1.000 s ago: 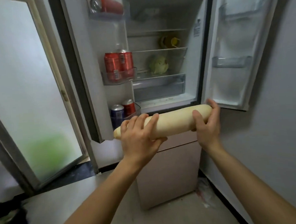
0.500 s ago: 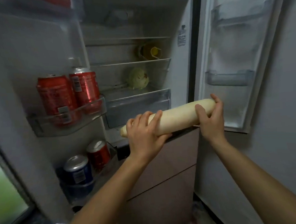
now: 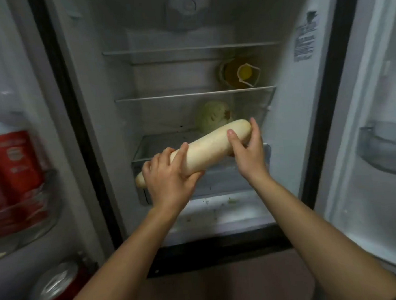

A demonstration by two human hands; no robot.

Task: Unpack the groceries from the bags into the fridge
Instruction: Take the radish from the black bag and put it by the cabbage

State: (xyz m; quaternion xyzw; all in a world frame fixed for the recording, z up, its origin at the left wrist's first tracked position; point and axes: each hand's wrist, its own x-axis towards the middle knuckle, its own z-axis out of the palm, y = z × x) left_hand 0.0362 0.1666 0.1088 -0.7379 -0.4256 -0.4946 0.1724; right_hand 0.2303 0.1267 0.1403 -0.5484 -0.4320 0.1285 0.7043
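at the near left, on the open door [image 3: 9, 68], red cans [image 3: 12, 164] are seen. just ahead, at the fridge [image 3: 90, 91] mouth, a long white radish [image 3: 206, 149] is held tilted in both hands, its right end raised. its lower left part is gripped by the left hand [image 3: 169, 181], fingers curled over the top; its upper end is clasped by the right hand [image 3: 247, 151], thumb in front and fingers behind. the radish is held above the front of the clear drawer [image 3: 217, 183]. behind it, on the shelf [image 3: 164, 137] over the drawer, a pale cabbage [image 3: 211, 117] is set; one shelf higher, a yellow jug [image 3: 241, 75] is seen.
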